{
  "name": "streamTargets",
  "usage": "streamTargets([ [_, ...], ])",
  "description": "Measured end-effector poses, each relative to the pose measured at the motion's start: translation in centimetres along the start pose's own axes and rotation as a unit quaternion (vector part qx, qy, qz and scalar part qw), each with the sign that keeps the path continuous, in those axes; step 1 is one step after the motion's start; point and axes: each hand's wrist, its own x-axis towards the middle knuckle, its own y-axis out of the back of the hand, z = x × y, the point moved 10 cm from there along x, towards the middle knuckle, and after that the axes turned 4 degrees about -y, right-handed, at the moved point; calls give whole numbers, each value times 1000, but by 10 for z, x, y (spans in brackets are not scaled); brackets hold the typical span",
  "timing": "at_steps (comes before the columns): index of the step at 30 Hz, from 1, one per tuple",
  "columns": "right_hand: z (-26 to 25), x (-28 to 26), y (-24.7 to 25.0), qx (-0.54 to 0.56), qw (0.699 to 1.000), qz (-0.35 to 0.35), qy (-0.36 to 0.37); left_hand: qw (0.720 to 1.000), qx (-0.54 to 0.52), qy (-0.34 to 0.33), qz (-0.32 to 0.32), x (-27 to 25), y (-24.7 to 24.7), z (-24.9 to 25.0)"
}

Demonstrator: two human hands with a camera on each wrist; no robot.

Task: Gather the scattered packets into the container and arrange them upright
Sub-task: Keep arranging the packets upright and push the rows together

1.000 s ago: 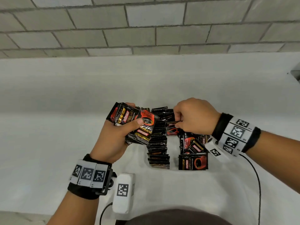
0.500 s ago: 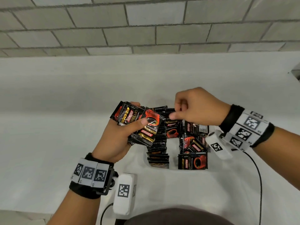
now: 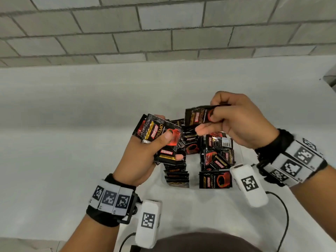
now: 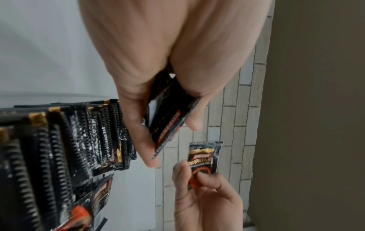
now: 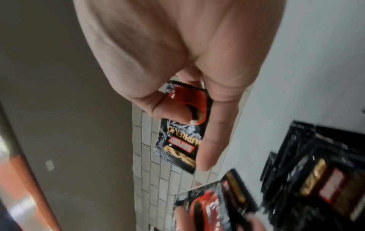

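Note:
My left hand (image 3: 163, 140) grips a fanned stack of black-and-red coffee packets (image 3: 156, 131), thumb on top; the stack also shows in the left wrist view (image 4: 169, 112). My right hand (image 3: 212, 117) pinches a single packet (image 3: 198, 115) between thumb and fingers, just right of the stack and above the rows; the pinched packet is clear in the right wrist view (image 5: 183, 132). Below both hands, packets stand on edge in a left row (image 3: 176, 171) and less tidily in a right row (image 3: 216, 160). The container's walls do not stand out from the white surface.
A white table (image 3: 72, 160) reaches back to a grey brick wall (image 3: 163, 33). Its near edge shows at the bottom left. A black cable (image 3: 285, 215) trails at the right. A grey object (image 3: 331, 79) pokes in at the right edge.
My right hand has risen from among the packets in the right row and now pinches one packet up beside the stack. My left hand kept its stack and lifted slightly.

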Motion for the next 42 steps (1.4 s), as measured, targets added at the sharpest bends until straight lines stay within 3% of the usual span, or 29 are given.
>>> streamTargets([
  [2, 12, -4, -17, 27, 997, -49, -46, 1000, 13, -16, -18, 1, -7, 0],
  [5, 39, -13, -43, -61, 983, -130, -111, 998, 20, -48, -27, 3, -13, 5],
  [8, 43, -18, -52, -194, 968, -141, -75, 997, 51, -49, -11, 5, -10, 6],
  [11, 33, -20, -51, -300, 946, -123, -25, 996, 85, -21, -10, 4, -8, 0],
  [14, 22, -13, -39, -276, 958, -74, -3, 996, 87, -2, -15, 2, -8, -4],
  [17, 10, -6, -24, -301, 952, -45, 8, 996, 87, -10, -15, 2, -3, 0],
  [20, -2, 5, 3, -326, 945, 5, 30, 992, 111, -41, 37, 3, 21, 15],
  [23, -1, 15, 15, -437, 897, 28, 56, 989, 111, -58, 75, 2, 42, 25],
  [26, 18, 21, 5, -529, 847, -7, 51, 989, 107, -60, 82, 1, 48, 27],
  [33, 36, 38, -22, -595, 798, -47, 87, 993, 100, -31, 54, 1, 38, 11],
  [42, 45, 45, -34, -662, 743, -71, 71, 996, 84, -21, 35, 2, 29, 12],
])
